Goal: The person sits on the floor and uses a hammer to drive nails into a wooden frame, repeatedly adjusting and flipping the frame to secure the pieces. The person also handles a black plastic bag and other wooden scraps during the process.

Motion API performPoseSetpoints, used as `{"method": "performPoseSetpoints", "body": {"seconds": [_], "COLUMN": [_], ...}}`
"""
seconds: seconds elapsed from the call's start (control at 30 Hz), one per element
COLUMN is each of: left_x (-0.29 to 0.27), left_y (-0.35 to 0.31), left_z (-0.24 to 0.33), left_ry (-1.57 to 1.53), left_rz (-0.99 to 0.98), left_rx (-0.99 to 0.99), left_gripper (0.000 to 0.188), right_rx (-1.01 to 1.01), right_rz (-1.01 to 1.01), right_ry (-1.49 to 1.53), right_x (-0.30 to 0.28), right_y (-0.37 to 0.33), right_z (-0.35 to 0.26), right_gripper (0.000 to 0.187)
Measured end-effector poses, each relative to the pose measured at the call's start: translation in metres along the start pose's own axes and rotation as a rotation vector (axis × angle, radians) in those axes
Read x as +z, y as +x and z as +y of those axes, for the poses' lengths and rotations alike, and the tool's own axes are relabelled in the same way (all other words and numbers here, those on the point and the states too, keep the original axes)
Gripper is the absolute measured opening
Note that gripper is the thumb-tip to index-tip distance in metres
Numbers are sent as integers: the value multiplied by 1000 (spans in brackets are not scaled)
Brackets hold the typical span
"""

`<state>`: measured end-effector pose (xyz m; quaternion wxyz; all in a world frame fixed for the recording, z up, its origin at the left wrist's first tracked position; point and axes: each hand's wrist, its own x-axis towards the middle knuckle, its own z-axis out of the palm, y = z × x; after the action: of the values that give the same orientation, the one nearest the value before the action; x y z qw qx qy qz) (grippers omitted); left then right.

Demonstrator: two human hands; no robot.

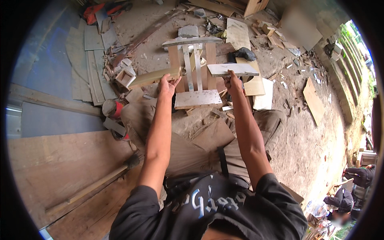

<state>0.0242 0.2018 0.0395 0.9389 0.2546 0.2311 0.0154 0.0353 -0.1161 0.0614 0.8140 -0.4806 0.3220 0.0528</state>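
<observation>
Both arms reach forward over my bent legs. My left hand (pixel 168 85) is closed on the right end of a pale wooden board (pixel 152 77), thumb against its edge. My right hand (pixel 233 84) grips a whitish, worn board (pixel 236 69) from below and its near edge, the forefinger lying on top. Between my hands is a slatted wooden frame, like a chair back, with a curved grey top rail (pixel 192 41) and upright slats (pixel 187 68). At its near end lies a white, paint-spotted wood block (pixel 198 99). What supports the frame is partly hidden.
To the left stand a red can (pixel 112 108) and a small wooden box (pixel 125 78). Grey sheets (pixel 93 38) lie at the far left. Wood scraps litter the dirt floor, with a loose plywood piece (pixel 314 101) at right. People (pixel 340 200) sit at the lower right.
</observation>
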Motion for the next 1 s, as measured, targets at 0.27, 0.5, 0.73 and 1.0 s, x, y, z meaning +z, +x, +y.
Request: {"method": "performPoseSetpoints", "body": {"seconds": [0.27,0.5,0.73,1.0], "left_x": [2,-25,-43,-55], "left_y": [-4,33,31,7], "left_z": [-2,-7,-22,12], "left_ry": [-42,32,315,778], "left_rz": [-150,-116,-58,61], "left_rx": [-6,-76,-126,-231], "left_gripper": [39,34,42,53], "right_rx": [-85,-39,216,260], "right_rz": [69,10,-38,-58], "right_ry": [56,-101,67,-206], "right_x": [8,-5,-49,-104], "right_y": [-5,24,54,42], "right_z": [-8,2,50,93], "right_gripper": [21,34,88,47]}}
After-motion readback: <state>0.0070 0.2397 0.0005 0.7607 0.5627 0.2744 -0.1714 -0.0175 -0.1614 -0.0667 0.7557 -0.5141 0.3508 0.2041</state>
